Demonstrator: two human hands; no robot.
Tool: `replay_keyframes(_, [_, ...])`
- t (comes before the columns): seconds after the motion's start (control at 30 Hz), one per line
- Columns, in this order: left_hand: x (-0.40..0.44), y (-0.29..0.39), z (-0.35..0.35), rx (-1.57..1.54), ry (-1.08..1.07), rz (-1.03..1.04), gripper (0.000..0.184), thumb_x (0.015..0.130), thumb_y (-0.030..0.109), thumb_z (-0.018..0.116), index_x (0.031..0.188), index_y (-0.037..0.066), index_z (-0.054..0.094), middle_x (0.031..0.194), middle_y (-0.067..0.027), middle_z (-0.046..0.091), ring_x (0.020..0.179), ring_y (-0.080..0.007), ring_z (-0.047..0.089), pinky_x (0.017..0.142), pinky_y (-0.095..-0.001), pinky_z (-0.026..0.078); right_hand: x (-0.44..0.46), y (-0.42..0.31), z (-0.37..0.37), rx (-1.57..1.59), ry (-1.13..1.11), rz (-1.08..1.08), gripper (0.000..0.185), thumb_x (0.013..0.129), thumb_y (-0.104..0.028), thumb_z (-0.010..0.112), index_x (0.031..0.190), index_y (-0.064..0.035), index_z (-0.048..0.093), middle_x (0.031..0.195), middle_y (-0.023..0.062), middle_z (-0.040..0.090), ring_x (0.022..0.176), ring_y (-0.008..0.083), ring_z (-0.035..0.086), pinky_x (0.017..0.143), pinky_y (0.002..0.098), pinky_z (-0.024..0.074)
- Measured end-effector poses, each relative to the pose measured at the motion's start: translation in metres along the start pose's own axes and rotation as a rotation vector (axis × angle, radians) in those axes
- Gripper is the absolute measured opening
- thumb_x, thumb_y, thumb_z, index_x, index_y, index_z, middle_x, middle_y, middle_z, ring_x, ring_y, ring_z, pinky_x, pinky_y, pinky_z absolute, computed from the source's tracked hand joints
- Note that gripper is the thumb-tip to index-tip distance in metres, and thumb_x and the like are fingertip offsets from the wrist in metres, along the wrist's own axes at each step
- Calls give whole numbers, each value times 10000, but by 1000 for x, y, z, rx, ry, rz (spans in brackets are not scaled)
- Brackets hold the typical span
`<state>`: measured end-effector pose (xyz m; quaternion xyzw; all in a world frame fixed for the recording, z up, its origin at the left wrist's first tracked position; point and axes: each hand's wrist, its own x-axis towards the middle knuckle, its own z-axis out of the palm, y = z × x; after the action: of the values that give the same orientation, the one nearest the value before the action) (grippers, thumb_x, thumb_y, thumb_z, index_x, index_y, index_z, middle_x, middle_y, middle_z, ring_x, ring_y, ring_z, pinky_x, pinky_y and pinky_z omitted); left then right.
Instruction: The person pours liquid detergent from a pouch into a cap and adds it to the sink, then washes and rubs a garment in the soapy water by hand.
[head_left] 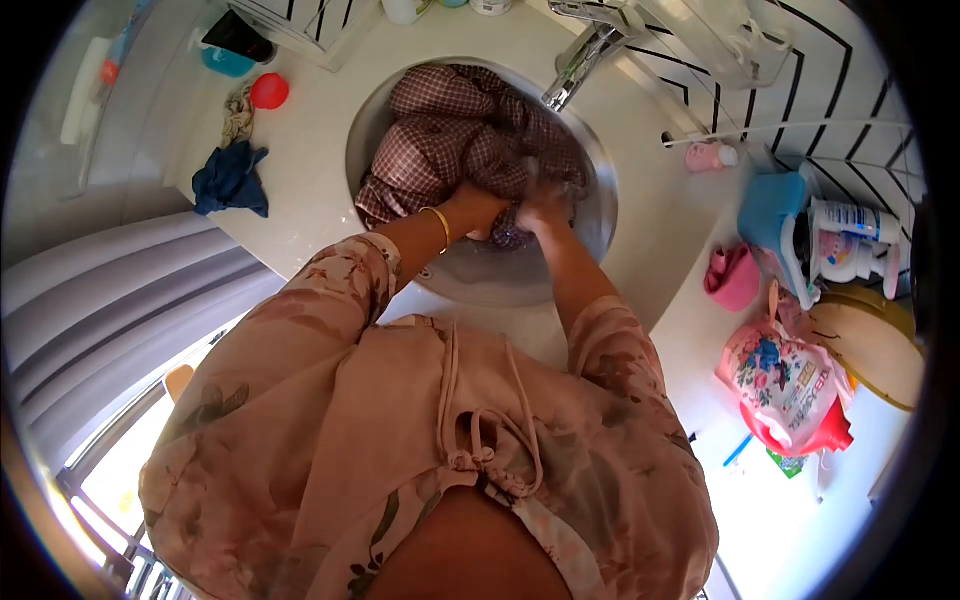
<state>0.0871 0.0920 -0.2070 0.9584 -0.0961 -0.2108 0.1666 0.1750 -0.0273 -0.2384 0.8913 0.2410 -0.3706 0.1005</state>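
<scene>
A wet checked cloth [432, 150], dark red-brown with pale lines, lies bunched in the round metal sink [480, 280]. My left hand [476, 211], with a gold bangle at its wrist, is closed on the cloth's near edge. Close beside it, my right hand [545, 207] grips the same cloth, smeared a little by motion. The fingertips of both hands are partly hidden in the folds. Above the sink's far right rim stands a chrome faucet [588, 60], its spout pointing toward the basin.
On the left counter are a dark blue cloth [232, 182], a red cup [269, 91] and a black tube [240, 37]. To the right are a pink bottle [706, 156], a blue container [772, 215], a pink cup [732, 277] and a printed detergent bag [785, 385].
</scene>
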Motion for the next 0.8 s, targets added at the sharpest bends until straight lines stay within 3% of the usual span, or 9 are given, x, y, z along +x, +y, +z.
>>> replay_keyframes(0.13, [23, -15, 24, 102, -119, -3, 390, 650, 140, 640, 1037, 142, 598, 890, -134, 639, 830, -284, 621, 673, -391, 493, 79, 12, 69, -54, -137, -21, 695, 777, -257, 577, 1379, -138, 252, 1396, 143, 291, 1300, 301, 251, 1054, 470, 195])
replay_keyframes(0.23, [29, -17, 31, 45, -227, -72, 376, 655, 164, 631, 1028, 127, 606, 933, -145, 635, 860, -303, 615, 708, -396, 489, 29, 8, 34, 15, 127, -24, 522, 767, -220, 570, 1247, -64, 432, 1292, 211, 405, 1176, 346, 404, 990, 430, 308])
replay_keyframes(0.27, [21, -15, 14, -7, -185, -91, 373, 654, 175, 629, 1022, 117, 607, 926, -152, 634, 858, -308, 615, 713, -400, 489, 6, 2, 10, 43, 268, -55, 456, 764, -198, 566, 1184, -28, 513, 1242, 243, 460, 1116, 372, 473, 955, 424, 363])
replay_keyframes(0.37, [-29, 15, -83, -203, -112, -142, 387, 638, 205, 605, 997, 61, 606, 888, -182, 630, 846, -333, 609, 732, -405, 486, -6, 22, -20, 266, 48, -171, 555, 758, -215, 560, 1275, -61, 428, 1347, 178, 371, 1184, 295, 430, 982, 382, 356])
replay_keyframes(0.43, [-63, 17, -158, -346, 5, -112, 379, 642, 197, 604, 987, 41, 605, 878, -185, 631, 845, -323, 611, 731, -393, 482, -33, 45, -44, 671, 294, -499, 532, 718, -158, 598, 1215, -11, 478, 1051, 185, 606, 952, 291, 595, 844, 364, 454])
replay_keyframes(0.5, [-96, 16, -217, -464, 154, -59, 388, 637, 165, 621, 983, -8, 589, 857, -172, 630, 777, -249, 611, 717, -329, 477, -73, 61, -88, 1111, 0, -636, 628, 714, -95, 623, 1297, -39, 397, 1215, 155, 515, 1099, 243, 505, 921, 327, 396])
replay_keyframes(0.6, [-136, 46, -265, -469, 364, 62, 438, 619, 134, 627, 1024, -29, 578, 834, -132, 637, 737, -211, 597, 698, -302, 475, -118, 56, -118, 846, 261, -894, 683, 693, -152, 688, 1290, -16, 385, 1220, 141, 506, 1140, 262, 462, 955, 358, 355])
replay_keyframes(0.73, [-168, 63, -312, -735, 512, 228, 460, 612, 64, 625, 1055, -44, 568, 826, -80, 625, 727, -149, 570, 689, -270, 466, -179, 33, -159, 905, 259, -702, 771, 623, -169, 789, 1276, -10, 410, 1209, 141, 517, 1113, 216, 476, 932, 307, 381])
replay_keyframes(0.8, [-184, 36, -326, -799, 507, 304, 510, 671, 68, 638, 1143, -49, 484, 954, -80, 584, 795, -142, 561, 719, -270, 467, -198, 42, -174, 1011, 262, -634, 599, 635, -249, 791, 1123, -1, 546, 1018, 105, 611, 949, 175, 556, 835, 291, 432])
